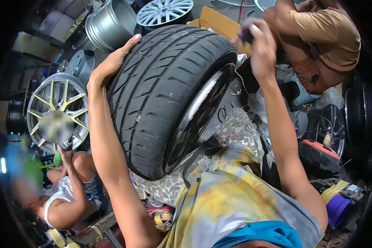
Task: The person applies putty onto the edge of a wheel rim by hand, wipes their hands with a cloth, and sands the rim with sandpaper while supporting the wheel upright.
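A black tire (153, 91) on a rim (198, 111) stands tilted against my lap, its tread turned up and to the left. My left hand (113, 60) grips the tire's left edge; the thumb lies along the tread, and the other fingers are hidden behind it. To the right of the tire, my right hand (262, 47) is raised and blurred, with the fingers closed on a small dark purple pad (246, 36). That hand is off the tire, near its upper right side. A white patch shows on the rim face.
At left, a seated person (68, 194) holds a silver-and-yellow wheel (58, 93). Another person (324, 37) crouches at upper right. Bare rims (111, 25) and an open cardboard box (215, 20) stand behind the tire. A red-and-black tool case (322, 151) and purple tape roll (338, 211) lie at right.
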